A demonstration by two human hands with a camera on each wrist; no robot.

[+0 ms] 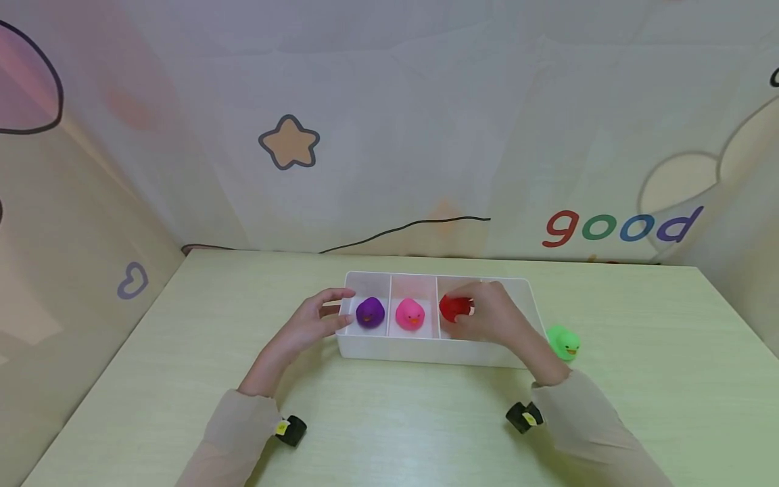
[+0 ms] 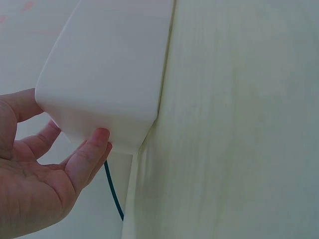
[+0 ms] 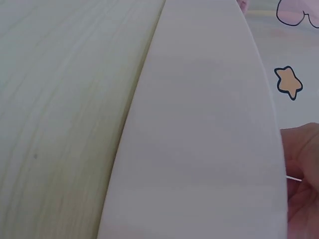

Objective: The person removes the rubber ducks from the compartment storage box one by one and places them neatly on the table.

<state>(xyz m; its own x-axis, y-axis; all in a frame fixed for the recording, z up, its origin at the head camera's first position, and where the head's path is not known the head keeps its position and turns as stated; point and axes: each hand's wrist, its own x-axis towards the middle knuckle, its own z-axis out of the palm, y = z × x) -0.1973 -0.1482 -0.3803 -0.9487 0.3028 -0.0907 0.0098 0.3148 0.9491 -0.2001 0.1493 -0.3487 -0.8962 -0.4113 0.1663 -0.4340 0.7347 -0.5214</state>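
A white divided box point(image 1: 426, 350) stands on the table, long side toward me. My left hand point(image 1: 312, 321) holds the box's left end; in the left wrist view its fingers point(image 2: 89, 154) lie against the end wall and rim. A purple toy duck point(image 1: 370, 313) sits in the leftmost compartment and a pink toy duck point(image 1: 410, 314) in the one beside it. Over the third compartment, my right hand point(image 1: 489, 314) pinches a red toy duck point(image 1: 453, 308) that it partly covers. The right wrist view shows mostly the box's front wall point(image 3: 199, 129), hiding the fingertips.
A green toy duck point(image 1: 564, 343) sits on the table just right of the box, close to my right forearm. The pale wooden table point(image 1: 389, 433) meets a printed backdrop point(image 1: 389, 135) behind the box.
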